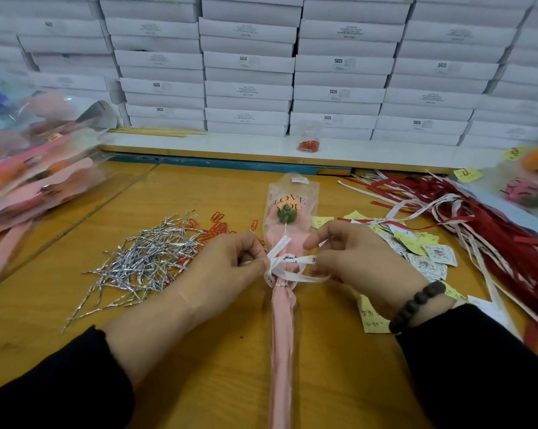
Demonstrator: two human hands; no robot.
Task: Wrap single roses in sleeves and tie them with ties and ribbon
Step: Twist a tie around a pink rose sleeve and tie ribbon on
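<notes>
- The sleeved rose (287, 230) lies lengthwise down the middle of the tabletop (215, 351), bloom end toward the far edge and the pink stem wrap running back to the near edge between the person's forearms.
- A silver tie (280, 285) already cinches the sleeve at its neck, so the step in hand appears to be the ribbon bow, the last fastening on this rose.
- The left hand (224, 267) pinches one part of the white printed ribbon (292, 261) at the left side of the sleeve, fingers curled around it.
- The right hand (351, 258) pinches the other part at the right side, with a loop of ribbon curving beneath it; a dark bead bracelet (416, 305) sits on that wrist.
- Whether the knot is tight yet cannot be told; the loops look slack.
- The next move likely calls for pulling both ends apart evenly while keeping the knot over the tie, so the sleeve does not twist.
- Spare silver twist ties (143, 258) are heaped toward the left edge, with orange paper clips (218, 226) just beyond.
- Red and white ribbon strips (478, 230) and paper tags (428, 258) spread toward the right edge.
- Finished wrapped roses (35, 168) pile at the far left corner, with white boxes (249, 72) stacked beyond the far edge.
</notes>
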